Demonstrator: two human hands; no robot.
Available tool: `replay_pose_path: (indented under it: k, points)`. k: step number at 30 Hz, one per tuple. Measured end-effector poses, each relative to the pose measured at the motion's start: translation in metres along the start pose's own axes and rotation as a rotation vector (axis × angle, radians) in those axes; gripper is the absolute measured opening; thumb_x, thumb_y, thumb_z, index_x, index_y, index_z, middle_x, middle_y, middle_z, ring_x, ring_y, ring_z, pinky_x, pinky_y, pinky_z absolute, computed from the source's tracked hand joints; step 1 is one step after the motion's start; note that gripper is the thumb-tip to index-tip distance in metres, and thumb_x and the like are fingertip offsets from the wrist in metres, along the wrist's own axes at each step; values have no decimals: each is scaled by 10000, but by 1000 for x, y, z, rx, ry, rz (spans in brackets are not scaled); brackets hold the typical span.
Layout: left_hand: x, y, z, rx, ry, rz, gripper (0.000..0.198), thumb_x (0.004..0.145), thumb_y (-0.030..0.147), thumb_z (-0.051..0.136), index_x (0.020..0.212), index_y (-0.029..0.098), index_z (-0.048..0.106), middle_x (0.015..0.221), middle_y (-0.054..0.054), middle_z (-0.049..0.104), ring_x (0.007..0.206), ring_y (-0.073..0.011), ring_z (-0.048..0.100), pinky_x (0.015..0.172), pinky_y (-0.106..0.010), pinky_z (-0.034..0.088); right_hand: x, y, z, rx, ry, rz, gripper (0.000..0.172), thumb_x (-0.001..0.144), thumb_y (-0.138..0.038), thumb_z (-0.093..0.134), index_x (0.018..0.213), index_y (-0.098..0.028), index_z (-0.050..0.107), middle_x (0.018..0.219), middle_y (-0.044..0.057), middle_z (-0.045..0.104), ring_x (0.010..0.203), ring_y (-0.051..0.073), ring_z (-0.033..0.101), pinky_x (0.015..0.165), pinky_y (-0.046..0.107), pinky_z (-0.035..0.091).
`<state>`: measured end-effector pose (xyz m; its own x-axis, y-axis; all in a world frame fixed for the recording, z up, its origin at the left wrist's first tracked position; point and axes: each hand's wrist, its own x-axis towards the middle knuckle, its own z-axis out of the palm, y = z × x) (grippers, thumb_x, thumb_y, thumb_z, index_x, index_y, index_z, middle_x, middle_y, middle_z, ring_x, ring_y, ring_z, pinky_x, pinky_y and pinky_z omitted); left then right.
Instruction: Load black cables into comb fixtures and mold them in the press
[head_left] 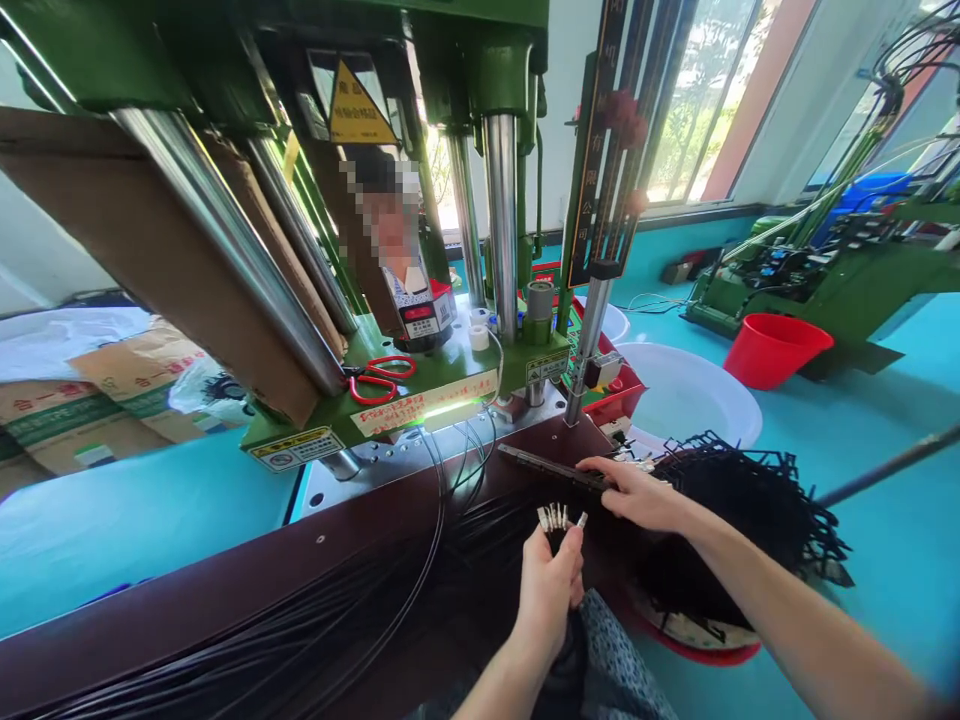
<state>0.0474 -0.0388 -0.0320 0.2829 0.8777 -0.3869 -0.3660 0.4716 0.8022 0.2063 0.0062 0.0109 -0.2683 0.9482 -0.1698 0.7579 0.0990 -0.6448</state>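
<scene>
Connectors (553,518), silvery metal, narrow dark bar (551,467)

Left hand (549,580) around metal-tipped cables (553,518)

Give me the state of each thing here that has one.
Left hand: closed around cable ends
Cable ends: bunched, tips up
Right hand: gripping metal bar
Metal bar: held at one end, lift unclear
Scissors: lying on the press
Light strip: lit
Red bucket: upright

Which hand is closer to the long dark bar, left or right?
Right. The right hand holds the right end of the dark bar; the left hand is apart, below it in the picture, holding silver-tipped pieces.
</scene>
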Motion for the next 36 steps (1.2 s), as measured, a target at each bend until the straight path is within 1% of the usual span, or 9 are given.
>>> replay_pose_path:
  k: [3,5,7,10,16,20,25,30,36]
  points:
    - [2,2,5,43,-7,-13,520,538,607,650,702,200,371,382,137,282,292,-3,178,276,-137,141,-20,3,28,686,98,180,519,723,-287,442,1218,-130,432,475,-78,407,343,67,283,333,181,184]
    - [3,3,9,76,-23,-4,516,536,607,649,690,199,374,380,136,281,290,-3,177,271,-139,149,-29,-1,44,941,203,217,545,780,-423,433,1240,-132,423,468,-81,393,319,47,204,311,175,117]
    - [5,5,12,110,-37,0,509,537,604,648,682,199,377,373,135,281,283,-6,180,265,-144,154,-33,-5,54,1051,312,178,563,799,-495,431,1232,-135,446,464,-78,388,320,40,213,305,167,117]
    - [5,7,16,147,-47,-23,499,536,589,656,666,199,373,366,133,287,273,-7,187,259,-146,154,-34,-7,60,1066,398,144,551,799,-496,468,1215,-135,479,448,-77,384,319,37,239,300,160,147]
    - [4,9,15,135,-48,-31,500,523,575,672,654,201,367,361,136,280,275,-6,186,262,-142,158,-34,0,67,1089,436,150,508,764,-464,557,1197,-199,523,533,-47,443,399,53,324,326,151,195]
    - [4,9,15,133,-53,-57,500,529,568,676,662,201,365,363,138,276,272,-4,179,264,-139,140,-38,-1,69,1071,443,129,530,774,-472,544,1224,-196,503,522,-55,426,385,43,297,336,156,197]
    - [2,6,15,132,-21,-27,494,529,551,688,687,196,384,379,141,261,287,-3,179,278,-134,139,-40,-7,65,1065,438,139,559,754,-485,546,1210,-161,520,494,-57,429,352,40,298,321,164,186]
    - [1,2,12,148,-26,-21,454,584,539,660,705,198,385,390,141,245,301,-4,166,283,-129,142,-38,-9,66,1096,447,133,587,737,-502,550,1212,-159,521,490,-55,434,334,43,300,302,167,167]
    - [3,1,11,121,-34,-34,450,586,531,665,698,201,381,387,141,246,300,-5,162,278,-126,144,-38,-6,67,1114,460,115,557,769,-484,531,1227,-168,504,497,-60,425,338,34,288,314,162,175]
